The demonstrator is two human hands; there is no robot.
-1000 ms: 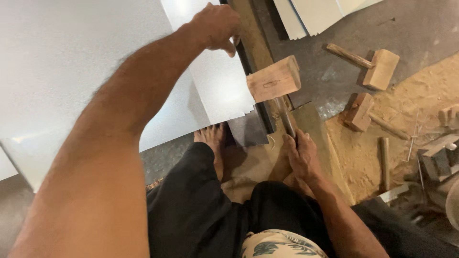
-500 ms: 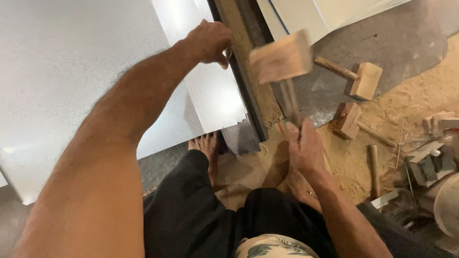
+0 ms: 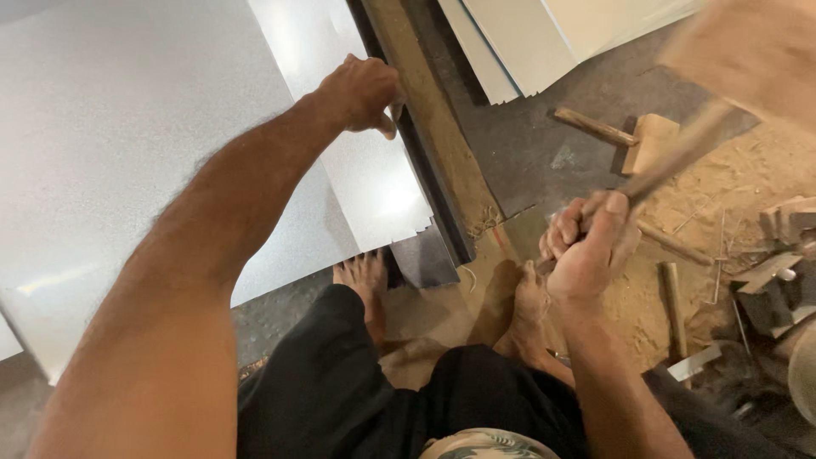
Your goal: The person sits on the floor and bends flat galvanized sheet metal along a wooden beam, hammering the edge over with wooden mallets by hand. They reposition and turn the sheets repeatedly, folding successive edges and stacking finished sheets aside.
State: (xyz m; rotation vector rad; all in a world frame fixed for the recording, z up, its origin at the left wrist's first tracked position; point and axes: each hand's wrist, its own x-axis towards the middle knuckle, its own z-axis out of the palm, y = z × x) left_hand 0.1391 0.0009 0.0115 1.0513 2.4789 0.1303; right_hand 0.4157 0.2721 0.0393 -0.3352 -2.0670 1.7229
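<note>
My left hand (image 3: 361, 92) presses down on the edge of a large shiny metal sheet (image 3: 144, 144), right beside a long dark bar (image 3: 425, 153) that runs along the sheet's folded edge. My right hand (image 3: 591, 246) grips the handle of a wooden mallet (image 3: 748, 59), raised high; its blurred head fills the top right corner. My bare feet (image 3: 365, 276) rest on the floor below the sheet.
A second wooden mallet (image 3: 633, 140) lies on the grey floor to the right. Sawdust, wood sticks (image 3: 671, 293) and scrap pieces (image 3: 782, 272) lie at the right. More pale sheets (image 3: 544, 42) are stacked at the top.
My right hand has swung the mallet up and to the right, away from the bar. My left hand stays on the sheet's edge.
</note>
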